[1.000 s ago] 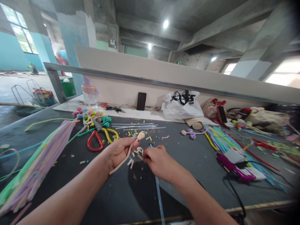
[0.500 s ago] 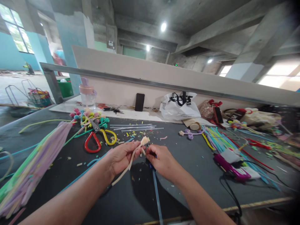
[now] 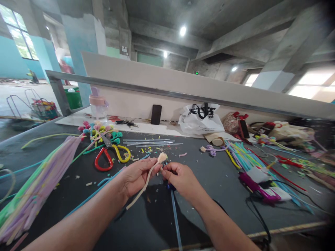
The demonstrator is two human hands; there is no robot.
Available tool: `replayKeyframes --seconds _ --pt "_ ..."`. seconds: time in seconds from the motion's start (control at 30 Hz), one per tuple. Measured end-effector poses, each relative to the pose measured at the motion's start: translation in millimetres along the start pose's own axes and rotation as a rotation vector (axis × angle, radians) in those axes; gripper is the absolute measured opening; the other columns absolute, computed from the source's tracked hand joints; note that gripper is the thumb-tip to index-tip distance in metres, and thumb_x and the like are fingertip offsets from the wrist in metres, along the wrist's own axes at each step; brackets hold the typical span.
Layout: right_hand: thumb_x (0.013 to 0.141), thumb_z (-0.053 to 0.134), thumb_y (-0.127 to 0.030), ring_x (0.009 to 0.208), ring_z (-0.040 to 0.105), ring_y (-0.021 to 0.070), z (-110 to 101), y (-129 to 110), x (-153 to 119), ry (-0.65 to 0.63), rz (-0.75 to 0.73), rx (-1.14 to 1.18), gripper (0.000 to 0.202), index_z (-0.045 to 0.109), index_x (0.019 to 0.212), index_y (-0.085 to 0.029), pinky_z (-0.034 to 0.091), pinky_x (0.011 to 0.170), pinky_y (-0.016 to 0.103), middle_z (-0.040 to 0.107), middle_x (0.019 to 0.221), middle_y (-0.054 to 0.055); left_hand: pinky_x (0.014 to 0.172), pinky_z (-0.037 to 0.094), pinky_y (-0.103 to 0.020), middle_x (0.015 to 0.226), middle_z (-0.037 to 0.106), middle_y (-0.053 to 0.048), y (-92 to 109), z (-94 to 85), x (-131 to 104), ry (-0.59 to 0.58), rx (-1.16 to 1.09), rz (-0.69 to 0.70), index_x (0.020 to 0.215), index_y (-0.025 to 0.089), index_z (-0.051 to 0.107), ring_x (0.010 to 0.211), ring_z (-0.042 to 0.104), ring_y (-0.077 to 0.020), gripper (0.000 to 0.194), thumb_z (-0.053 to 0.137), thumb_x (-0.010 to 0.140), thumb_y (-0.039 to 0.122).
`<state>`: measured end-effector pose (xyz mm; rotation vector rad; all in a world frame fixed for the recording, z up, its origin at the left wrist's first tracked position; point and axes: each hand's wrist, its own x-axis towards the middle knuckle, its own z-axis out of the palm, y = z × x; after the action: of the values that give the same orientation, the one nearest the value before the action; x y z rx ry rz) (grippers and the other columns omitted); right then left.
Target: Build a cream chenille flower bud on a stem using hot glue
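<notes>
My left hand pinches a cream pipe-cleaner piece whose fluffy, bud-like top stands above the fingertips and whose long stem hangs down to the left. Closed at the fingertips just right of that top, my right hand touches the lower part of the piece; what exactly lies between its fingers is too small to tell. Beneath the right hand, a clear bluish stick with a dark blue end lies on the dark table.
Scissors with red and yellow handles lie left, beside pastel pipe cleaners and fuzzy flowers. At the right are a purple glue gun with its cable and more pipe cleaners. Behind stand a phone, bottle and white bag.
The short cream end that stuck out between the hands is now mostly hidden at my right fingertips. The hanging stem has shifted slightly, and both hands remain close together.
</notes>
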<state>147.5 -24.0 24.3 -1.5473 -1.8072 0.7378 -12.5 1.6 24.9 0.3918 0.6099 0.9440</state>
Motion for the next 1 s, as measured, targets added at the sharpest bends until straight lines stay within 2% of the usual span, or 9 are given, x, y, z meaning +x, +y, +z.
replayKeyframes --seconds 0.1,0.17,0.3,0.4,0.6,0.8,1.0 --pt "0.078 0.052 -0.031 0.052 0.052 0.0118 -5 -1 0 0.06 0.043 -0.029 0.02 0.059 0.065 -0.018 0.037 0.052 0.023 0.059 0.057 -0.001 0.055 0.056 -0.013 0.069 0.066 -0.011 1 0.7 0 0.018 0.011 -0.005 0.075 0.001 0.063 0.058 0.066 -0.0105 0.018 0.047 0.084 0.001" --pt "0.078 0.05 -0.027 0.053 0.053 0.0125 -13 -2 0 0.116 0.014 -0.1 0.017 0.059 0.067 -0.019 0.037 0.053 0.023 0.059 0.057 -0.001 0.058 0.057 -0.014 0.072 0.068 -0.012 1 0.9 -1 0.027 0.023 -0.004 0.077 0.001 0.064 0.062 0.067 -0.0118 0.017 0.049 0.083 0.001" --pt "0.08 0.049 -0.022 0.062 0.055 0.0137 -30 -4 -4 0.24 -0.181 -0.343 0.015 0.061 0.071 -0.02 0.034 0.064 0.026 0.063 0.064 -0.001 0.061 0.057 -0.014 0.074 0.069 -0.011 0 -2.1 0 -0.024 0.082 -0.007 0.076 0.002 0.066 0.066 0.068 -0.0125 0.016 0.051 0.08 -0.002" --pt "0.08 0.051 -0.019 0.068 0.056 0.014 -36 -7 -9 0.279 -0.311 -0.487 0.014 0.061 0.07 -0.021 0.028 0.074 0.03 0.065 0.068 -0.002 0.062 0.056 -0.014 0.073 0.069 -0.01 -3 -6.4 3 -0.1 0.147 -0.032 0.075 0.002 0.067 0.063 0.067 -0.0109 0.017 0.051 0.08 -0.003" --pt "0.079 0.055 -0.015 0.072 0.055 0.0145 -34 -9 -17 0.251 -0.418 -0.618 0.015 0.062 0.067 -0.021 0.021 0.079 0.034 0.065 0.067 -0.002 0.061 0.053 -0.011 0.075 0.068 -0.009 -7 -10.8 7 -0.145 0.301 -0.053 0.078 0.004 0.069 0.06 0.063 -0.0067 0.012 0.057 0.079 0.004" --pt "0.078 0.055 -0.014 0.07 0.053 0.0149 -32 -9 -18 0.247 -0.435 -0.686 0.017 0.062 0.064 -0.019 0.02 0.08 0.034 0.063 0.065 0.0 0.057 0.049 -0.009 0.068 0.064 -0.004 -9 -11.1 5 -0.199 0.406 -0.057 0.074 0.005 0.07 0.054 0.057 -0.0031 0.005 0.065 0.074 0.007" --pt "0.077 0.056 -0.013 0.069 0.052 0.0148 -29 -9 -17 0.233 -0.426 -0.694 0.017 0.062 0.063 -0.019 0.02 0.081 0.035 0.062 0.064 0.0 0.056 0.047 -0.01 0.07 0.065 -0.004 -11 -15.9 9 -0.232 0.47 -0.036 0.079 0.007 0.071 0.054 0.055 -0.0033 0.012 0.071 0.071 0.016"
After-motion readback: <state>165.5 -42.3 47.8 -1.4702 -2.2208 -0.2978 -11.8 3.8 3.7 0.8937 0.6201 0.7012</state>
